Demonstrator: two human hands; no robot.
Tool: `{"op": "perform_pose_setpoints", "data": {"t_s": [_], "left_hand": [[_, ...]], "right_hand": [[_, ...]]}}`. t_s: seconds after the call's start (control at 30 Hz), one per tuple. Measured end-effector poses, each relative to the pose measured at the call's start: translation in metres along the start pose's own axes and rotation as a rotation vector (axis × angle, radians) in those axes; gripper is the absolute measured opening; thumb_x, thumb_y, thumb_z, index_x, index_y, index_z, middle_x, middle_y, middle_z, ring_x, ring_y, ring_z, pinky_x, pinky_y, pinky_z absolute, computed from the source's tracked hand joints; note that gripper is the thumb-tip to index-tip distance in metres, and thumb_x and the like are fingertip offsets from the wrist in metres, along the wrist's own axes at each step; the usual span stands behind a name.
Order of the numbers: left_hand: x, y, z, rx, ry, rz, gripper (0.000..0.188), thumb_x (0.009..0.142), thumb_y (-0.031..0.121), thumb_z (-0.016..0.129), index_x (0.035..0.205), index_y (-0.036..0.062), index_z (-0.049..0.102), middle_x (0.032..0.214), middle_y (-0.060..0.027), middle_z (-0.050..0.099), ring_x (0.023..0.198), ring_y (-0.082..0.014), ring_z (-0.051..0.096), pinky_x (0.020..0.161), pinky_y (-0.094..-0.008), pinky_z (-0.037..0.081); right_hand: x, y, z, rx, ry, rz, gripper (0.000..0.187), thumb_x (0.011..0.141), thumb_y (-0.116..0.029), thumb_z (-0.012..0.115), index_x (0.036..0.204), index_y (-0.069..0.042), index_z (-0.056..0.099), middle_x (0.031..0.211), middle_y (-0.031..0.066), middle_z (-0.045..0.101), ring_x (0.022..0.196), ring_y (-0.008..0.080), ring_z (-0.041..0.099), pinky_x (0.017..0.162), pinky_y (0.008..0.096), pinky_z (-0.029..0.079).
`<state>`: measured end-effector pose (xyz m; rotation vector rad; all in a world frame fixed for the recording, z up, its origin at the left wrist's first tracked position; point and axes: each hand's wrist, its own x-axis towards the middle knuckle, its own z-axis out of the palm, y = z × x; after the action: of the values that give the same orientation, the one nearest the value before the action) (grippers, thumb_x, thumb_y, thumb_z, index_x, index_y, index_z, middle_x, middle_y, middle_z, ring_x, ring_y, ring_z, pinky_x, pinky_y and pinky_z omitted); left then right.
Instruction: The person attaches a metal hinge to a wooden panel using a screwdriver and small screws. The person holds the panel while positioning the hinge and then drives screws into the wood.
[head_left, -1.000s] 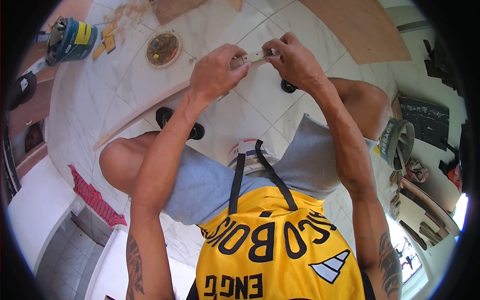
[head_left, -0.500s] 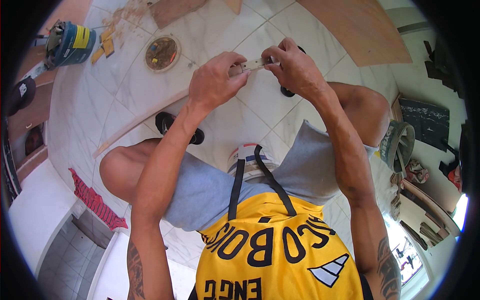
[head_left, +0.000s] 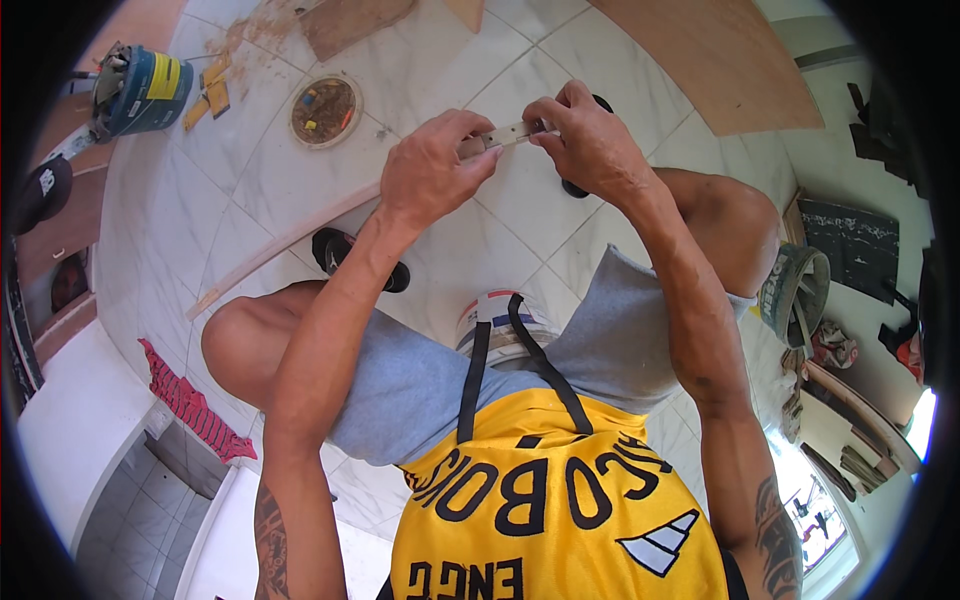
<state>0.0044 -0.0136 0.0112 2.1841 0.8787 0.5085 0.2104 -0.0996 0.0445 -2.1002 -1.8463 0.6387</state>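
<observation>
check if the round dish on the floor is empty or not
Not empty: the dish holds brown debris and small coloured bits.

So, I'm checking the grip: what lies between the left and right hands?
In the head view, a pale strip spans the gap from left hand to right hand.

White floor tiles veined in grey (head_left: 520,220) carry a mixed scatter — a round, pale-rimmed tub (head_left: 322,146), flat yellow pieces (head_left: 217,97), a patch of tan dust (head_left: 240,45) and a reddish-brown wooden board (head_left: 355,25) — while a red, dark-striped cloth (head_left: 195,405) lies at left and a round white bucket (head_left: 496,312) stands near the center.
</observation>
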Motion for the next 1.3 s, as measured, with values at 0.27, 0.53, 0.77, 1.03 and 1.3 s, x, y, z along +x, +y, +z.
{"op": "perform_pose_setpoints", "data": {"t_s": [0.27, 0.53, 0.77, 1.03, 1.3], "left_hand": [[-0.001, -0.003, 0.002, -0.002, 0.021, 0.023, 0.03, 0.085, 0.023, 0.079, 0.111, 0.011, 0.072, 0.101, -0.0066, 0.076, 0.089, -0.0264, 0.074, 0.075, -0.0372, 0.058], [0.0, -0.002, 0.002, 0.019, 0.025, 0.023, 0.029, 0.084, 0.023, 0.079, 0.11, 0.0116, 0.073, 0.102, -0.0053, 0.075, 0.089, -0.0255, 0.074, 0.075, -0.0371, 0.058], [-0.004, -0.002, 0.003, 0.051, 0.032, 0.039, 0.024, 0.083, 0.024, 0.078, 0.104, 0.0138, 0.072, 0.102, -0.0011, 0.074, 0.093, -0.0246, 0.072, 0.075, -0.0389, 0.059], [-0.004, -0.003, 0.005, 0.086, 0.033, 0.07, 0.027, 0.081, 0.017, 0.077, 0.107, 0.0142, 0.072, 0.104, -0.0025, 0.074, 0.092, -0.0248, 0.074, 0.075, -0.0374, 0.058], [-0.006, -0.005, 0.002, 0.117, 0.012, 0.1, 0.028, 0.08, 0.015, 0.075, 0.109, 0.0147, 0.071, 0.104, -0.0022, 0.073, 0.093, -0.025, 0.073, 0.075, -0.0383, 0.059]], "right_hand": [[0.001, -0.003, -0.001, -0.011, -0.01, 0.006, 0.021, 0.093, -0.015, 0.072, 0.113, -0.009, 0.069, 0.11, 0.0173, 0.06, 0.089, 0.0365, 0.07, 0.078, 0.0454, 0.057], [-0.003, -0.002, 0.002, 0.025, 0.05, -0.017, 0.02, 0.093, -0.014, 0.071, 0.113, -0.009, 0.068, 0.11, 0.0172, 0.06, 0.088, 0.036, 0.07, 0.076, 0.0459, 0.058], [-0.011, -0.004, 0.001, 0.037, 0.027, -0.019, 0.014, 0.093, -0.012, 0.074, 0.106, -0.008, 0.068, 0.108, 0.0152, 0.061, 0.083, 0.0321, 0.069, 0.073, 0.0419, 0.056], [-0.009, 0.004, 0.003, 0.123, 0.114, -0.083, 0.014, 0.094, -0.016, 0.072, 0.104, -0.006, 0.07, 0.105, 0.0173, 0.06, 0.08, 0.0349, 0.069, 0.072, 0.0422, 0.058], [-0.008, 0.001, 0.006, 0.105, 0.095, -0.028, 0.015, 0.095, -0.014, 0.071, 0.108, -0.008, 0.072, 0.106, 0.0161, 0.06, 0.084, 0.0334, 0.069, 0.075, 0.0419, 0.057]]}}
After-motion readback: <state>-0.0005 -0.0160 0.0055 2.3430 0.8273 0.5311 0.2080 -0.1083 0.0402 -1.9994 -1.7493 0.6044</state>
